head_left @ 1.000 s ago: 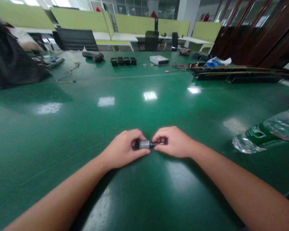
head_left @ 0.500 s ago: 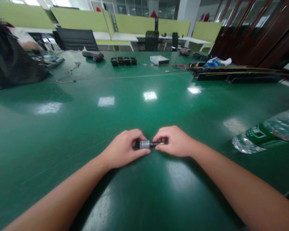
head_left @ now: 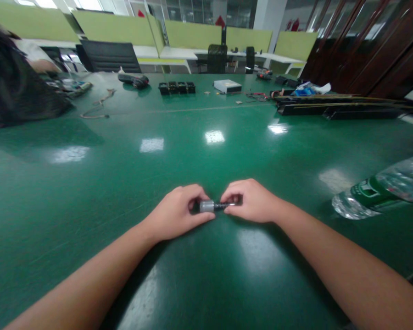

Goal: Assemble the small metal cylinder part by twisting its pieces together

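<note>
A small black and silver cylindrical object [head_left: 207, 206] lies sideways between my hands, low over the green table [head_left: 192, 160]. My left hand [head_left: 182, 211] has its thumb and fingers closed round the thicker left end, beside the silver band. The thin dark ribbed part with a shiny tip points right, and my right hand [head_left: 246, 201] pinches it between thumb and fingers. What the object is cannot be made out. Its far left end is hidden in my left hand.
A clear bottle with a green label [head_left: 371, 192] lies at the right. Far back are black blocks [head_left: 176, 88], a silver box [head_left: 227, 86], a cable [head_left: 95, 110] and black strips [head_left: 306, 108]. A dark bag-like shape [head_left: 17, 87] stands at the left.
My right hand has shifted slightly to the right along the thin part, so more of the dark ribbed section shows. My left hand has hardly moved.
</note>
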A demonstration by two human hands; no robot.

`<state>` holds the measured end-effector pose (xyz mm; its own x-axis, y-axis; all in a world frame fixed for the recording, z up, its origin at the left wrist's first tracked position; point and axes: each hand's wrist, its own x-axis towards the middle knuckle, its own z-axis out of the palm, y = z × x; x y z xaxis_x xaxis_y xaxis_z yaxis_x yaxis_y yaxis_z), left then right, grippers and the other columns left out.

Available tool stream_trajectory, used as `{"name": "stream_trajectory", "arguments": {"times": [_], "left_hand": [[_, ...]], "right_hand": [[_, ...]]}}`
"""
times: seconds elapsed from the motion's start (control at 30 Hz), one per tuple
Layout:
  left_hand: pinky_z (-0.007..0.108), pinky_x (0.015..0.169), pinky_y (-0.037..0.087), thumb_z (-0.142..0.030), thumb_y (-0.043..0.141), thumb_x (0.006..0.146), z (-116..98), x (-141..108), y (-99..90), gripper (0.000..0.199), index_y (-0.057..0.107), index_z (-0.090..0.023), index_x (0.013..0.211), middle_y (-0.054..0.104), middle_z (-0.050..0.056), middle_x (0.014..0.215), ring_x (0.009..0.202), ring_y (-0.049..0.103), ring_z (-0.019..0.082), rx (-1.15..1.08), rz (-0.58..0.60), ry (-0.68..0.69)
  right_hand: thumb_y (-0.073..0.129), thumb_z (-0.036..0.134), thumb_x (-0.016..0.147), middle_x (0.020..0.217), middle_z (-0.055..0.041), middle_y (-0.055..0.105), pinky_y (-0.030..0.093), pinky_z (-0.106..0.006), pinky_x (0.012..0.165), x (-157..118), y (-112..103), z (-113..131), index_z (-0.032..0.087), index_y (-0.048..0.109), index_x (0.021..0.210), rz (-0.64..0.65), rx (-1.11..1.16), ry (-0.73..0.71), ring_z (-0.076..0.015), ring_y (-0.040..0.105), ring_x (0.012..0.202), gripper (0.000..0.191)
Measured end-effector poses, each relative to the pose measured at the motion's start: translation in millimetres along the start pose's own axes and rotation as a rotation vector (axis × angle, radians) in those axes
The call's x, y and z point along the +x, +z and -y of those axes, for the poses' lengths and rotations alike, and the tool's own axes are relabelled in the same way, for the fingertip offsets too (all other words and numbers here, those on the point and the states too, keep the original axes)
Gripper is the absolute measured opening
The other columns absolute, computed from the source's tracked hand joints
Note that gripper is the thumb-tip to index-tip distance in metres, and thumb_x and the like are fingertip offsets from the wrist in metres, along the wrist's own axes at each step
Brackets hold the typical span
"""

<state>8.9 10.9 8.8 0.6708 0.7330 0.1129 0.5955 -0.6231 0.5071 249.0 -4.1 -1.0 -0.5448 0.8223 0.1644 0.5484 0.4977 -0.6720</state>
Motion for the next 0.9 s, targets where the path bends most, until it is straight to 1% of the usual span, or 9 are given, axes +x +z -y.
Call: {"name": "stream_trajectory", "arguments": {"times": [0.17, 0.67, 0.9], "left_hand": [[0.025, 0.061, 0.039, -0.047, 0.068, 0.083, 0.2, -0.4, 0.6, 0.028, 0.065, -0.019, 0.088, 0.063, 0.000, 0.077, 0.066, 0.056, 0.015, 0.007, -0.006, -0.001], [0.026, 0.061, 0.038, -0.043, 0.070, 0.082, -1.4, -0.9, -0.3, 0.025, 0.065, -0.019, 0.088, 0.060, -0.001, 0.074, 0.066, 0.055, 0.015, -0.014, -0.024, -0.032], [0.026, 0.061, 0.039, -0.042, 0.069, 0.083, 0.3, -0.9, 0.1, 0.024, 0.065, -0.019, 0.090, 0.060, -0.001, 0.077, 0.067, 0.055, 0.015, -0.024, -0.034, -0.029]], "right_hand": [[0.073, 0.012, 0.073, 0.078, -0.0007, 0.067, 0.044, -0.022, 0.064, 0.1, -0.6, -1.6, 0.017, 0.074, 0.087, 0.001, -0.008, -0.006, -0.0108, 0.059, 0.068, 0.014], [0.074, 0.013, 0.072, 0.077, -0.0008, 0.068, 0.045, -0.022, 0.064, -0.6, -5.5, -3.7, 0.017, 0.075, 0.086, -0.009, -0.021, 0.015, -0.0107, 0.059, 0.067, 0.014], [0.074, 0.012, 0.072, 0.077, -0.0007, 0.068, 0.045, -0.022, 0.063, -0.3, -7.3, -5.4, 0.016, 0.075, 0.085, -0.025, -0.012, 0.024, -0.0105, 0.059, 0.067, 0.014]]}}
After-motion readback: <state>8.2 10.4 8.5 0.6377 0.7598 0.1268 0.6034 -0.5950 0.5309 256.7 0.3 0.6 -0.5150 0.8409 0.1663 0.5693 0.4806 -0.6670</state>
